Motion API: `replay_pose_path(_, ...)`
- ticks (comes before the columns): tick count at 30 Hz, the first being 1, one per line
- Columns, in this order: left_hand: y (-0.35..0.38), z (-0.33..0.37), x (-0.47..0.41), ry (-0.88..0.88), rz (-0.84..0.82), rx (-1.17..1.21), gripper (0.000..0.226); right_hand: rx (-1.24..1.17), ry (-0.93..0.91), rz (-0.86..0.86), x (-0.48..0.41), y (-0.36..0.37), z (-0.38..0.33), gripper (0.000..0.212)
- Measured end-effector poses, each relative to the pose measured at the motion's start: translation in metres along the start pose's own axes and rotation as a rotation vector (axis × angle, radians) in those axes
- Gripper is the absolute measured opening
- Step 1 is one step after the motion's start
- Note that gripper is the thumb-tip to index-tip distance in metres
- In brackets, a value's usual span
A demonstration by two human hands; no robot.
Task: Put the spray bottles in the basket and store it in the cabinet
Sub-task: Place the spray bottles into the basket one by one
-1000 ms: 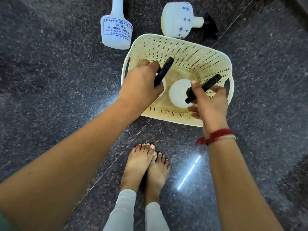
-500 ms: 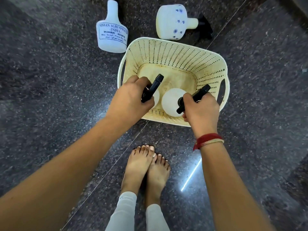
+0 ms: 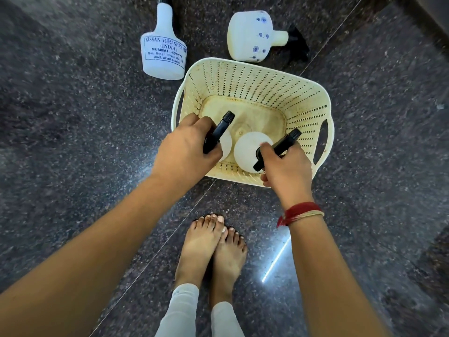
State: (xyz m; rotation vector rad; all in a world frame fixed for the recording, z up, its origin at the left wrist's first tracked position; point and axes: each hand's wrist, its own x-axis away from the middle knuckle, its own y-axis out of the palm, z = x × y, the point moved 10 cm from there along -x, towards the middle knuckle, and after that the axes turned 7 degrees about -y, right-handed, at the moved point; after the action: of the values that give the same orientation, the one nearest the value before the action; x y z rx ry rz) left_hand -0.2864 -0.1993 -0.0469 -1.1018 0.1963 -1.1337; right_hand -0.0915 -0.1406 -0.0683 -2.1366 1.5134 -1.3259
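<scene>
A person stands barefoot on a dark speckled stone floor (image 3: 73, 117), bending over a cream plastic basket (image 3: 255, 79) with perforated walls. Since a moment ago both hands have sunk lower into the basket, and the two bottles they carry now sit down near its bottom, close to the near wall.

The left hand (image 3: 184, 152) has its grip closed around the black spray head of the left bottle (image 3: 224, 144), whose white body is mostly hidden under the hand. The right hand (image 3: 286, 166) has its grip closed around the black spray head of the right bottle (image 3: 247, 152), whose round white body shows just beside the other. A red thread band (image 3: 298, 212) circles the right wrist.

The far half of the basket is open, with stained bare bottom showing. Handle slots are cut into its left and right walls.

Two more bottles lie on the floor beyond the basket. The labelled bottle (image 3: 164, 57), white with printed text, lies just beside the far left corner. The flowered bottle (image 3: 250, 36), cream with small blue flowers, lies on its side near the far rim, its black spray head pointing right.

The feet (image 3: 211, 249) stand together near the basket's near wall. A tile seam runs diagonally under the basket.
</scene>
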Motion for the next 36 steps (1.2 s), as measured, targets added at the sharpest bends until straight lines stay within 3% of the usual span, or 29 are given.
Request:
replay_pose_path(3,-0.005,0.002,0.004,-0.005,0.028,-0.064,0.033,0.089,0.046,-0.086,0.003,-0.004,0.003,0.058)
replay_pose_path(7,-0.036,0.015,0.010,0.069,0.216,-0.048,0.072,0.208,0.014,0.006,0.007,-0.036,-0.006,0.083)
replay_pose_path(12,-0.052,0.025,-0.002,0.076,0.262,0.098,0.068,0.046,-0.214,0.199,0.002,-0.069,-0.047,0.061)
replay_pose_path(20,-0.053,0.032,-0.064,0.104,0.210,0.067,0.075,0.120,-0.380,0.107,-0.111,-0.042,-0.120,0.056)
replay_pose_path(24,-0.056,0.045,-0.107,0.160,0.210,0.076,0.074,0.214,-0.393,-0.014,-0.170,-0.008,-0.140,0.080)
replay_pose_path(29,-0.052,0.051,-0.161,0.189,0.211,0.000,0.067,0.321,-0.250,-0.229,-0.221,0.043,-0.129,0.121)
replay_pose_path(32,-0.037,0.048,-0.174,0.174,0.170,-0.004,0.061,0.245,-0.219,-0.245,-0.238,0.060,-0.123,0.116)
replay_pose_path(36,-0.023,0.036,-0.180,0.120,0.150,0.058,0.058,0.168,-0.351,-0.141,-0.245,0.064,-0.138,0.087)
